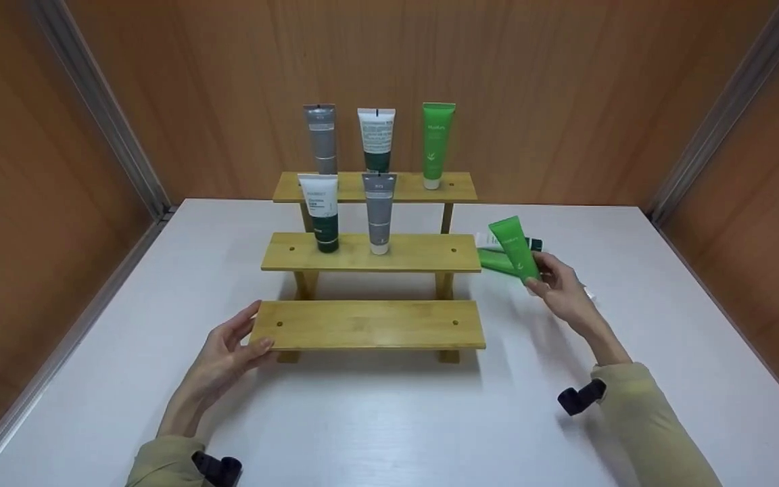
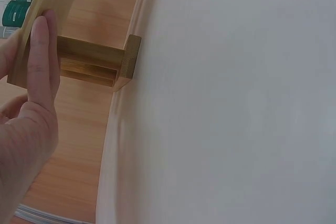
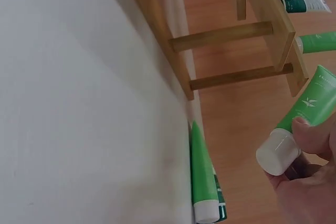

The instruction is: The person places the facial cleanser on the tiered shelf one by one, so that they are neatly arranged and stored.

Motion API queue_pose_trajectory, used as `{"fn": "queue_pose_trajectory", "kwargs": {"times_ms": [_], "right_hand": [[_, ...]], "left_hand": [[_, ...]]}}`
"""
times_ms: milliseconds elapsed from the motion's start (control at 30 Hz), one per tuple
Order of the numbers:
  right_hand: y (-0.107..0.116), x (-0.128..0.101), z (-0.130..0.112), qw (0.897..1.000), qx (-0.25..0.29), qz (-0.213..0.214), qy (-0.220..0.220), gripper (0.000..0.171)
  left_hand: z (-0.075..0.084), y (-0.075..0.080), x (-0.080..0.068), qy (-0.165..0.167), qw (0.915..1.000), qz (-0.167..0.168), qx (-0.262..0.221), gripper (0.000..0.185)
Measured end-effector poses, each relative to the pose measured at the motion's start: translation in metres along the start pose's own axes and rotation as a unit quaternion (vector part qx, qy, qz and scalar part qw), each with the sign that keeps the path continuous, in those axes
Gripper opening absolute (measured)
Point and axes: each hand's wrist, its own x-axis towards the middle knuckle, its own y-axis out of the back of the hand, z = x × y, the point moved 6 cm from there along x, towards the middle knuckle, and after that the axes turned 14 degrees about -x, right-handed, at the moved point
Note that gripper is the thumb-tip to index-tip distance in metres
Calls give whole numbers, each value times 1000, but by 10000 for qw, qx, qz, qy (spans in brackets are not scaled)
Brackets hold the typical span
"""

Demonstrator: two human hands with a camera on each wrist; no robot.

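My right hand [image 1: 563, 292] holds a green squeeze tube [image 1: 514, 247] near its white cap [image 3: 278, 152], the flat end tilted up and to the left. My left hand [image 1: 222, 353] grips the left end of the lowest step of a three-step wooden display stand [image 1: 369, 325], thumb on the front edge and fingers behind. On the middle step stand a white-and-dark-green tube [image 1: 322, 213] and a grey tube [image 1: 379, 213]. The top step carries another grey tube [image 1: 322, 138], a white-and-green tube [image 1: 376, 138] and a green tube [image 1: 437, 142], all upright on their caps.
Right of the stand, another green tube [image 3: 203, 174] lies on the white table [image 1: 389, 419] beside a white tube with a dark green cap [image 1: 535, 244]. A small white end [image 1: 589, 293] shows behind the right hand. Wooden panels [image 1: 538, 88] enclose the back and sides.
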Motion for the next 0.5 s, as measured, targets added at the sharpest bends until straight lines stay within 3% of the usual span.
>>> {"fn": "queue_pose_trajectory", "kwargs": {"times_ms": [167,500], "right_hand": [[-1,0,-17,9985,478,81,273,47],[-3,-1,-51,9937,815,239,732,50]], "left_hand": [[0,0,0,20,10000,9,-85,79],[-1,-1,0,72,9997,23,-217,80]]}}
